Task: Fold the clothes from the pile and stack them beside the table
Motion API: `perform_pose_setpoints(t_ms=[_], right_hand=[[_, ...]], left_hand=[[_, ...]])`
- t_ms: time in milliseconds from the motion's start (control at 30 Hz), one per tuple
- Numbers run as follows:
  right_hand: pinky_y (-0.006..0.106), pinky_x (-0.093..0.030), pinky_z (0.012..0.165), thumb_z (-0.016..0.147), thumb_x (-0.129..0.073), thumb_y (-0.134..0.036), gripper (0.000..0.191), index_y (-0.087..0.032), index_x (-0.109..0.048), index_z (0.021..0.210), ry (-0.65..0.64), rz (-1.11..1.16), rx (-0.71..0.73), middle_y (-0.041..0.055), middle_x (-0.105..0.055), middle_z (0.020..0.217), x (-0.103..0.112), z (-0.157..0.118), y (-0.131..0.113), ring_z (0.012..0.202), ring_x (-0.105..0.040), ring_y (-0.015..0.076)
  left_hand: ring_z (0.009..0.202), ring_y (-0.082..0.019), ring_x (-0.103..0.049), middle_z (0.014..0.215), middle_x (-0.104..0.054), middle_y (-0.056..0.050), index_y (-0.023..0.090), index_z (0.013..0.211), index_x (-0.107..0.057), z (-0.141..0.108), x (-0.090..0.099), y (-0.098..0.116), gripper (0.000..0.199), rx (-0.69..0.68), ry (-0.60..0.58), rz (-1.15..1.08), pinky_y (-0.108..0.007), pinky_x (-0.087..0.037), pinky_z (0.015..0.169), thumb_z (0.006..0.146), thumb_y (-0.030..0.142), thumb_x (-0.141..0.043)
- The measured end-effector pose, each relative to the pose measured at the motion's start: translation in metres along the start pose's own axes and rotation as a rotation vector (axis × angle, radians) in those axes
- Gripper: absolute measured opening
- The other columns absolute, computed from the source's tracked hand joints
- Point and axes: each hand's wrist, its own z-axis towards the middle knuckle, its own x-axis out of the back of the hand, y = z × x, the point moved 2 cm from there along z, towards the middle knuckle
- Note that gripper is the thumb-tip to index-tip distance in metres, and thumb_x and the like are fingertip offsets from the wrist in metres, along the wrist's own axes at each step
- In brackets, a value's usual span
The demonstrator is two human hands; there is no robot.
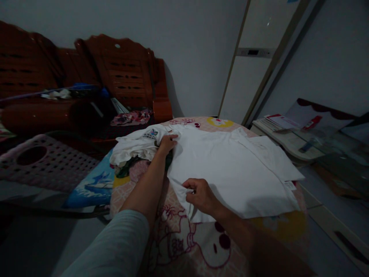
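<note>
A white T-shirt (pixel 230 165) lies spread on a round table covered with a patterned pink cloth (pixel 170 231). My right hand (pixel 200 194) pinches the shirt's near left edge, where the fabric bunches up into a small fold. At the far left edge of the shirt, my left hand (pixel 168 144) has its fingers closed on the fabric, the fingertips partly hidden. Just left of that hand is a heap of white clothing (pixel 135 144) with a small coloured print, on top of darker green and pink cloth.
Behind stands a carved wooden bench (pixel 121 73) with cloth on its seat. A pink woven chair (pixel 49 163) with a blue cushion (pixel 93 184) is at the left. To the right, a side table (pixel 302 144) holds papers. A tall white cabinet-like unit (pixel 248 77) stands against the wall.
</note>
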Motion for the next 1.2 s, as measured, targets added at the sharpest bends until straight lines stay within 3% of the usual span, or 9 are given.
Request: perform_pose_setpoints(t_ms=[167,267,400,533,633,800,967,1100,1200], right_hand=[[0.020,-0.029,0.051,0.061,-0.059,-0.014,0.007,-0.017,-0.053,0.063,-0.112,-0.007,-0.026,-0.0066,-0.046,0.059,0.015,0.002,-0.002,0.057,-0.041,0.0078],[0.019,-0.023,0.046,0.070,-0.065,-0.029,0.033,-0.020,-0.038,0.055,-0.218,0.018,-0.113,-0.0088,-0.033,0.051,0.035,-0.003,-0.006,0.049,-0.032,0.0053],[0.019,-0.030,0.044,0.074,-0.068,-0.043,0.043,-0.020,-0.039,0.052,-0.326,0.015,-0.220,-0.0080,-0.040,0.046,0.071,-0.018,-0.008,0.044,-0.040,0.0059],[0.022,-0.042,0.046,0.077,-0.066,-0.046,0.038,-0.016,-0.055,0.056,-0.459,-0.022,-0.352,-0.0004,-0.058,0.047,0.101,-0.038,0.001,0.041,-0.051,0.0093],[0.020,-0.042,0.042,0.076,-0.067,-0.043,0.039,-0.017,-0.049,0.052,-0.471,-0.080,-0.414,-0.0003,-0.059,0.046,0.112,-0.045,0.011,0.038,-0.052,0.0090],[0.018,-0.038,0.036,0.076,-0.066,-0.039,0.035,-0.018,-0.049,0.053,-0.454,-0.176,-0.488,-0.0003,-0.062,0.050,0.114,-0.045,0.017,0.039,-0.054,0.0088],[0.017,-0.034,0.033,0.074,-0.065,-0.032,0.033,-0.018,-0.047,0.050,-0.447,-0.278,-0.536,-0.0008,-0.060,0.047,0.114,-0.046,0.016,0.036,-0.050,0.0077],[0.018,-0.032,0.032,0.070,-0.069,-0.031,0.031,-0.018,-0.050,0.049,-0.417,-0.383,-0.612,-0.0022,-0.054,0.041,0.119,-0.048,0.017,0.034,-0.047,0.0083],[0.019,-0.029,0.033,0.069,-0.073,-0.037,0.034,-0.017,-0.052,0.050,-0.356,-0.430,-0.586,-0.0029,-0.050,0.039,0.124,-0.046,0.017,0.033,-0.043,0.0077]], left_hand=[[0.092,-0.019,-0.064,0.104,-0.072,-0.005,0.016,0.122,-0.068,-0.001,-0.004,0.002,0.061,0.045,-0.049,-0.355,-0.025,-0.051,0.079,0.062,0.009,-0.058],[0.083,-0.017,-0.065,0.103,-0.071,-0.006,0.016,0.132,-0.060,-0.001,-0.008,0.010,0.068,0.053,-0.068,-0.409,-0.025,-0.052,0.072,0.064,0.010,-0.056],[0.076,-0.018,-0.065,0.101,-0.070,-0.009,0.012,0.142,-0.049,0.006,-0.021,0.035,0.075,-0.009,-0.036,-0.286,-0.029,-0.053,0.072,0.067,0.009,-0.054],[0.106,-0.025,-0.063,0.127,-0.063,-0.014,0.010,0.139,-0.053,0.013,-0.055,0.071,0.069,-0.248,-0.095,-0.027,-0.034,-0.050,0.093,0.070,0.010,-0.055],[0.125,-0.028,-0.053,0.138,-0.056,-0.015,0.011,0.136,-0.055,0.011,-0.089,0.086,0.066,-0.364,-0.202,0.195,-0.034,-0.040,0.107,0.070,0.008,-0.055],[0.125,-0.030,-0.054,0.135,-0.059,-0.018,0.010,0.131,-0.059,0.004,-0.123,0.087,0.063,-0.368,-0.279,0.297,-0.036,-0.039,0.109,0.068,0.004,-0.056],[0.131,-0.028,-0.050,0.141,-0.054,-0.016,0.011,0.136,-0.054,0.004,-0.127,0.090,0.057,-0.422,-0.270,0.290,-0.037,-0.034,0.113,0.080,0.011,-0.051],[0.121,-0.026,-0.058,0.134,-0.061,-0.012,0.015,0.134,-0.056,0.002,-0.124,0.092,0.053,-0.486,-0.369,0.205,-0.032,-0.043,0.105,0.081,0.012,-0.055],[0.115,-0.023,-0.061,0.126,-0.066,-0.009,0.017,0.126,-0.061,-0.003,-0.114,0.089,0.049,-0.507,-0.336,0.196,-0.031,-0.046,0.101,0.078,0.005,-0.055]])
